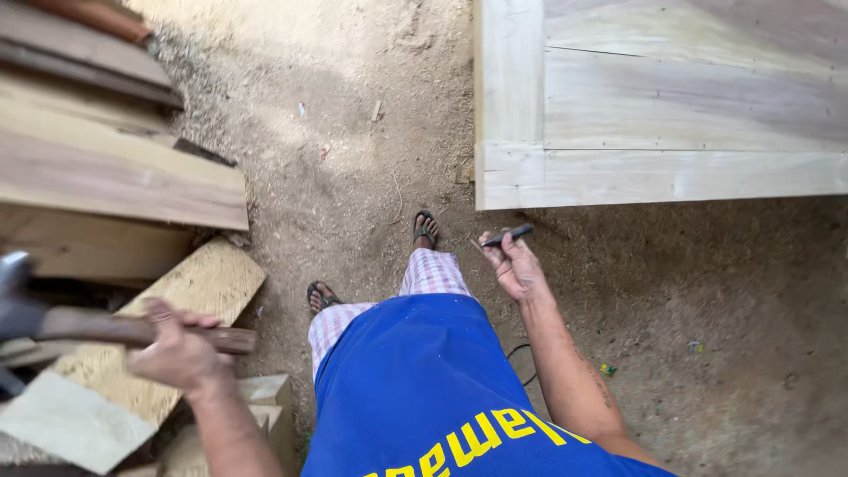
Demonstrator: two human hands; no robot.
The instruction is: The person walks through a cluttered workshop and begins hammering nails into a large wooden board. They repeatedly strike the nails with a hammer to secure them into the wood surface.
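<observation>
Gripping a hammer with a brown wooden handle and dark metal head (97, 325), the left hand (177, 352) has its fingers wrapped fully round the shaft near its end, the head pointing off to the left edge of the view above a heap of pale offcut boards (177, 309). Below the blue shirt with yellow lettering (424, 397), checked shorts and two feet in dark sandals (425, 228) stand on sawdust-strewn dirt ground (353, 177). The right hand (514, 265) is raised just in front of the large pale wooden panel (654, 115), fingers pinched shut on a short, thin, dark rod-like tool (507, 235), held near level with its tip towards that panel's lower left corner; what kind of tool it is cannot be told. Left of the panel, across the dirt, lies a stack of long planks (106, 168), some darker ones at the top.
</observation>
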